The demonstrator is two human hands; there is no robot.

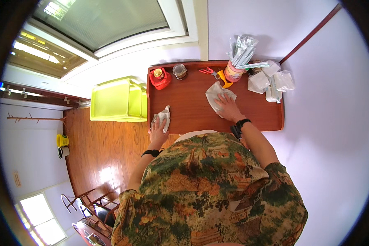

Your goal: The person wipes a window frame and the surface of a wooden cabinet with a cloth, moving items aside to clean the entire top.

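Observation:
Before me is a reddish-brown wooden desk [187, 104] with a raised rim. My left hand [159, 130] rests on a crumpled white cloth [163, 114] at the desk's near left corner. Under my right hand [229, 107], pressed flat with fingers spread, lies a larger white cloth [213, 92] right of the middle. Just beyond that cloth are a yellow-orange tool [224, 79], perhaps scissors or a cutter, and red-handled scissors or pliers [207, 70]. Whether my fingers grip either cloth or only press on it is unclear.
A pink container [233, 73] of wrapped sticks stands at the back, beside white plastic-wrapped packets [259, 81]. A lidded glass jar [179, 71] and a red object with a gold top [160, 79] stand back left. Lime-green shelving [110, 100] adjoins the left edge; walls bound the back and right.

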